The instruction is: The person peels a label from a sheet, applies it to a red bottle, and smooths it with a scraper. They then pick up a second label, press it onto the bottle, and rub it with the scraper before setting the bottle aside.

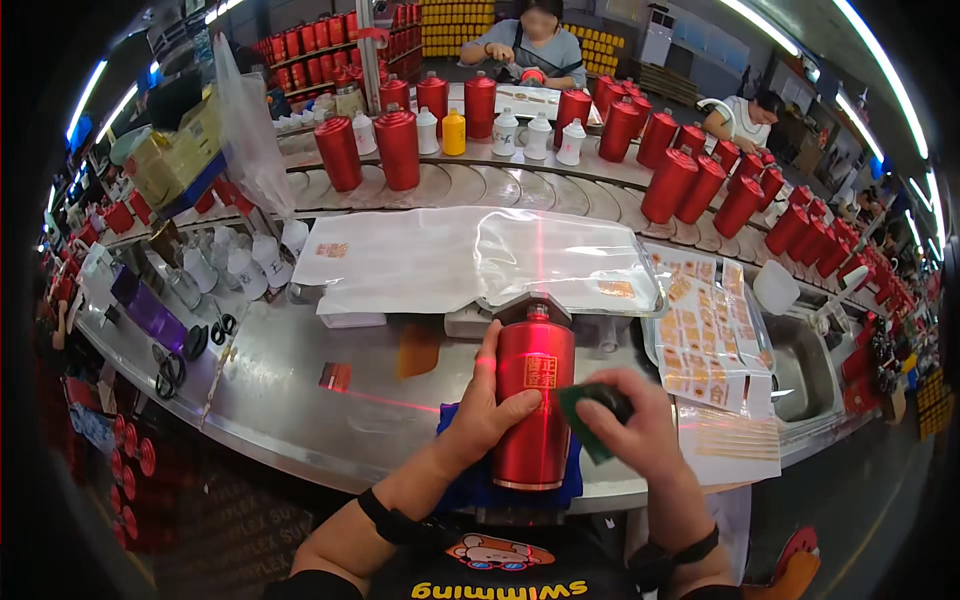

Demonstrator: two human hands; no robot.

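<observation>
Clasping a glossy red cylindrical bottle on blue cloth in the left hand, pinching a flat green pad in the right hand, with a square gold decal already on, perhaps not fully smoothed.

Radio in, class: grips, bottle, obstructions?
Left grip holding red bottle. Right grip holding green pad. Blue cloth beneath bottle. Pad overlapping bottle's right edge, contact unclear.

Overhead, long white tube lights. At the back, a grey wall behind a tall white boxy cabinet; farther left, tiered shelving. Nearer, a curved conveyor of grey metal plates, a silvery steel-topped workbench, a rectangular steel sink, dark grey floor.
</observation>
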